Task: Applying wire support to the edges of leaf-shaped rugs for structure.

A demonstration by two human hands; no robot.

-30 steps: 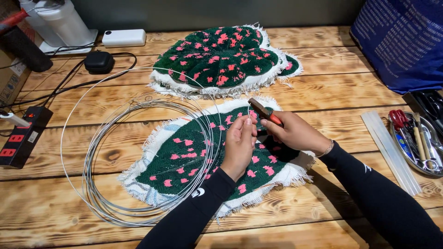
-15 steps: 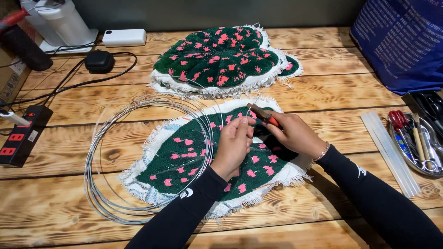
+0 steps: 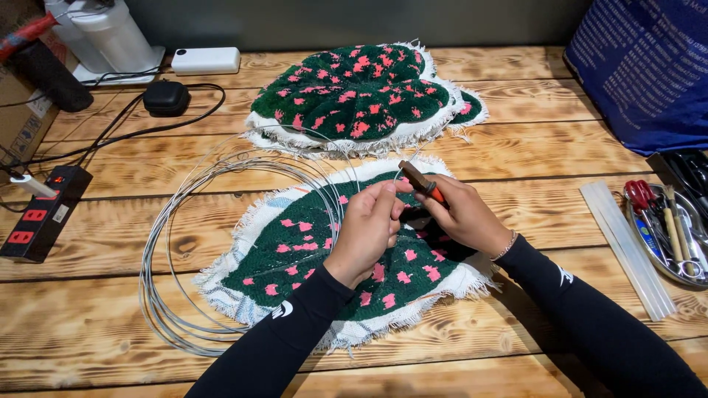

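We see a desk of knotty, scorched-grain wooden planks, backed by a dark grey wall under warm, even light.
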